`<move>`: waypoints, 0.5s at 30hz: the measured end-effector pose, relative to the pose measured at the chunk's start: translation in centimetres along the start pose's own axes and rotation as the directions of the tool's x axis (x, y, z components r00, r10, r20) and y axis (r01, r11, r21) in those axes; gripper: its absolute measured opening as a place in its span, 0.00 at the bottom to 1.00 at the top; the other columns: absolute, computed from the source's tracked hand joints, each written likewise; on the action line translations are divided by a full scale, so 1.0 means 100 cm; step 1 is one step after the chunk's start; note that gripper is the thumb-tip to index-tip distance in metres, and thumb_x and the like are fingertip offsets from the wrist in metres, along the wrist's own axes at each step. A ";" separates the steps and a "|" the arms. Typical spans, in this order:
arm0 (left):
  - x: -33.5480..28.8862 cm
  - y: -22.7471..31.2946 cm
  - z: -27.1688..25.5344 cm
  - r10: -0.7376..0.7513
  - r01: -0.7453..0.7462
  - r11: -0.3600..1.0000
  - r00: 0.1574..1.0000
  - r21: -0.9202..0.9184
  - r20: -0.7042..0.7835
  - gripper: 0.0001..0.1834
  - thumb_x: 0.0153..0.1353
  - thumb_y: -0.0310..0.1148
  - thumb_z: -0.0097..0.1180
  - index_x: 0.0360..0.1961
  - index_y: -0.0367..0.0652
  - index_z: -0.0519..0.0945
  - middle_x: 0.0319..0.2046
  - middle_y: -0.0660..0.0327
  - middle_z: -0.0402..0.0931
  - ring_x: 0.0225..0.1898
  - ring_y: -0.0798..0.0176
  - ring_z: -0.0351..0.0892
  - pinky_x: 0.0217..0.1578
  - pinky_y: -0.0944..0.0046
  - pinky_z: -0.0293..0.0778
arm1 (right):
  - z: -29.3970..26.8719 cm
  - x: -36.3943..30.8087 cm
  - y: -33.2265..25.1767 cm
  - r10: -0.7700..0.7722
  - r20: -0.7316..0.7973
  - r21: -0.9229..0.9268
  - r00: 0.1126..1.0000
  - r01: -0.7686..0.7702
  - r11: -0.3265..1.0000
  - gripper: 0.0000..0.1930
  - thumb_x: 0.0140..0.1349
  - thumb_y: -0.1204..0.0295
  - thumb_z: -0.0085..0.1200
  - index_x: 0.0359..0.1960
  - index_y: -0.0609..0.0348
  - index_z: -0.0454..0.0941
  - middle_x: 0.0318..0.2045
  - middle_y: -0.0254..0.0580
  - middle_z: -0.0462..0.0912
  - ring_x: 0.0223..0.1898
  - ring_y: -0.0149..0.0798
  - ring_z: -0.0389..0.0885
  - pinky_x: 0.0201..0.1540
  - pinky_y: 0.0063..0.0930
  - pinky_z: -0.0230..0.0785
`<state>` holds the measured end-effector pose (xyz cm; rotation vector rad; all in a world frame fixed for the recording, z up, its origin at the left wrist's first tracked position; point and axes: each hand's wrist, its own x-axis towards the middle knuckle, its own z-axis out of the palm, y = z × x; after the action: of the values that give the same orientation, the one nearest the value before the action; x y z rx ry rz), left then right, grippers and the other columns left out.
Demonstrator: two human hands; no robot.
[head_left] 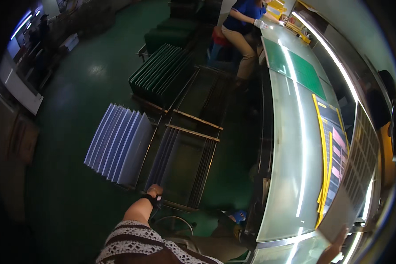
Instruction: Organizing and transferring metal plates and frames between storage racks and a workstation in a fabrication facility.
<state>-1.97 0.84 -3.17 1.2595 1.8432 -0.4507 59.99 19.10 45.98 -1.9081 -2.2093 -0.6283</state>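
Observation:
My left hand (155, 190) reaches down to the near end of a low metal rack (193, 131). Its fingers are curled closed at the near edge of dark upright sheets (163, 154) standing in the rack; what they grip there is hidden. At the lower right, my right hand (336, 250) is closed on the near lower edge of a large panel (358, 163) with a dark grid and a plain grey border. This panel is tilted upright over the right side of the long glass-topped table (284, 176). Only part of the right hand shows.
Left of the rack stand several pale sheets (119, 143) on edge; farther off are dark green ones (160, 72). Yellow-edged sheets (328, 154) and a green mat (292, 68) lie on the table. Another person (242, 35) works at its far end. A bright tube light (328, 48) runs along the right.

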 end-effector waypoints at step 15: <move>0.070 0.015 -0.074 -0.462 0.384 0.844 0.876 -0.375 -0.142 0.19 0.61 0.47 0.49 0.39 0.42 0.80 0.42 0.53 0.78 0.46 0.52 0.78 0.44 0.58 0.75 | 0.097 -0.049 -0.071 -0.129 0.620 0.058 0.774 0.118 0.991 0.30 0.57 0.84 0.44 0.63 0.51 0.60 0.64 0.52 0.56 0.63 0.51 0.58 0.61 0.37 0.57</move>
<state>-4.84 10.62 -4.19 0.6823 2.2940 -0.2111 55.40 17.87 33.91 -2.2063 -2.7173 0.0466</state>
